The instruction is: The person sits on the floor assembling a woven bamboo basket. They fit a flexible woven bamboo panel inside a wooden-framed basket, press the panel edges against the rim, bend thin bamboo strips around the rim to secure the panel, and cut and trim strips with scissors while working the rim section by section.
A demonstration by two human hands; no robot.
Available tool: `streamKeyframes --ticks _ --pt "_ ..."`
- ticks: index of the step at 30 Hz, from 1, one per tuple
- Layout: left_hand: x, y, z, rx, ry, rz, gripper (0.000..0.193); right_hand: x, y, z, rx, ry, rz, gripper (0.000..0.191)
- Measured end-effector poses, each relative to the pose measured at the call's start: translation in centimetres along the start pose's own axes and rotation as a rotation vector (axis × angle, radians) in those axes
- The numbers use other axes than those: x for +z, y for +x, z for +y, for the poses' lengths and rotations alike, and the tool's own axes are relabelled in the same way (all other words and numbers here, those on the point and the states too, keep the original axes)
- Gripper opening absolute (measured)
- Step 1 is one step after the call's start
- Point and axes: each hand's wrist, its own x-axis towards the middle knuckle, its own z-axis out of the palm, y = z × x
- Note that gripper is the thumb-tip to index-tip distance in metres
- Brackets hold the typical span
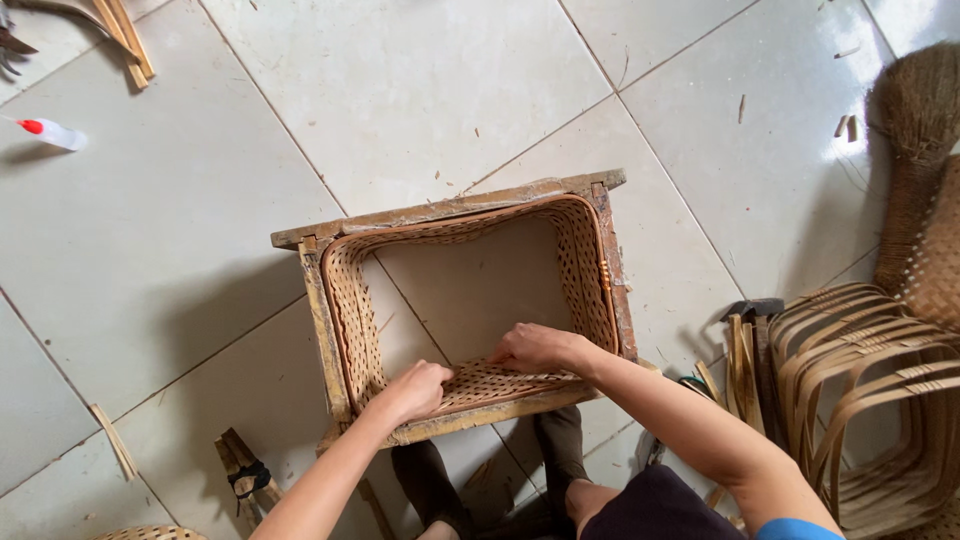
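Observation:
A rectangular wooden frame [452,208] stands on the tiled floor with a woven bamboo lattice band [588,262] lining its inner sides; the floor shows through its open middle. My left hand [410,390] is curled on the near left part of the woven band, pressing it against the frame's near rail. My right hand [535,348] rests a little to the right, fingers bent down onto the same near woven strip [500,382]. Both forearms reach in from the bottom of the view.
A stack of bent bamboo hoops [855,370] and a broom [915,150] lie at the right. A hammer head [752,308] sits beside the hoops. A small squeeze bottle with a red tip [52,132] lies far left. Loose bamboo strips [128,35] and tied sticks [245,475] are scattered around.

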Motion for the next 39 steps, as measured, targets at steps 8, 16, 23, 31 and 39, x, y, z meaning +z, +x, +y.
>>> streamKeyframes --ticks 8,16,23,31,39 --pt "-2.2 -4.5 5.1 0.116 0.011 -0.005 0.030 -0.9 -2.5 -1.3 0.051 -0.075 -0.027 0.042" --pt "-0.9 -11.5 11.1 0.388 -0.205 0.384 0.030 -2.8 -16.3 -4.9 -0.107 0.138 0.579 0.022" --pt "2.2 -13.4 12.7 0.392 -0.111 0.608 0.020 8.1 -30.7 -1.3 0.319 0.695 1.343 0.022" --pt "6.5 -11.7 9.7 0.592 0.021 0.853 0.019 21.4 -42.3 4.2 0.746 0.506 1.884 0.023" --pt "9.4 -8.0 5.5 0.630 0.065 0.868 0.022 28.4 -47.6 11.2 1.212 -0.115 1.519 0.044"
